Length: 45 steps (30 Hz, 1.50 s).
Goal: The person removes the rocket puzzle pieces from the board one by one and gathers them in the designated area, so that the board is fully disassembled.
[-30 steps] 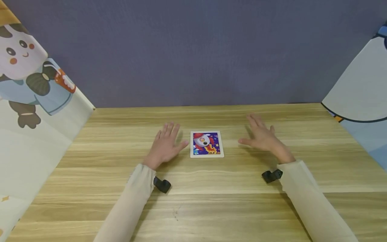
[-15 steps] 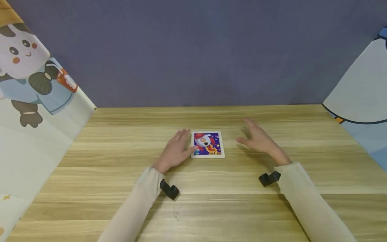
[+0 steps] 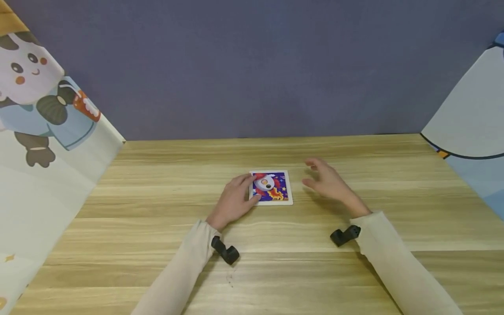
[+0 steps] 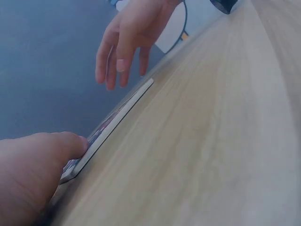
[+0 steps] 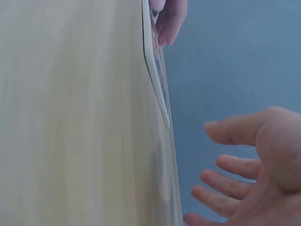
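Observation:
A flat square picture board (image 3: 280, 189) with a white frame lies on the wooden table. Its cartoon shows a white and red rocket with flames on purple. My left hand (image 3: 233, 202) rests at the board's left side, fingertips and thumb over its left part. In the left wrist view the thumb (image 4: 74, 143) touches the top of the board's frame (image 4: 117, 117). To the right of the board, my right hand (image 3: 330, 183) hovers apart from it, fingers loosely bent and nothing held. Its thumb and fingers (image 5: 225, 183) stand separated in the right wrist view.
The wood-grain table (image 3: 283, 271) extends around both hands. A dark blue-grey panel (image 3: 267, 70) rises at its back edge. Cartoon-printed panels (image 3: 47, 109) stand at the left and right sides. Black wrist cameras (image 3: 225, 251) sit at both cuffs.
My left hand has moved right onto the board's left side. My right hand has come a little left toward the board, its fingers bending more. The board has hardly shifted.

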Each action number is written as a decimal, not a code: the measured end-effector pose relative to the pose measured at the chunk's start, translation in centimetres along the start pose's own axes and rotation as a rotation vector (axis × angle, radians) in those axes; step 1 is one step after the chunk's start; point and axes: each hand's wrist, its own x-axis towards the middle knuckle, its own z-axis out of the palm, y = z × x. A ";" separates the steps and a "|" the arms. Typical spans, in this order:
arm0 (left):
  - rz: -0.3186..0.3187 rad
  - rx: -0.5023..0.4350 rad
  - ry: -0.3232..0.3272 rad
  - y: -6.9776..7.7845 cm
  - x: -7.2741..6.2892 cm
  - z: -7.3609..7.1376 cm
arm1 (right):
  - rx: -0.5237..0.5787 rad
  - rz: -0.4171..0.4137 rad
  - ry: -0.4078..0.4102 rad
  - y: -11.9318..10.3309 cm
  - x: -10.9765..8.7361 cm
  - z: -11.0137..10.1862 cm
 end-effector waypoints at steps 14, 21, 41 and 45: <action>0.032 0.059 -0.020 -0.3 0.0 0.0 | 0.063 -0.024 0.005 -1.7 1.8 2.4; 0.020 0.055 -0.038 -0.2 0.0 0.1 | 0.083 -0.030 -0.015 -2.2 2.7 3.2; 0.024 0.055 -0.029 -0.1 -0.2 -0.1 | 0.022 -0.066 -0.081 -3.3 4.9 4.8; 0.026 0.064 -0.030 -0.1 -0.1 -0.1 | 0.017 -0.071 -0.091 -3.6 5.1 5.0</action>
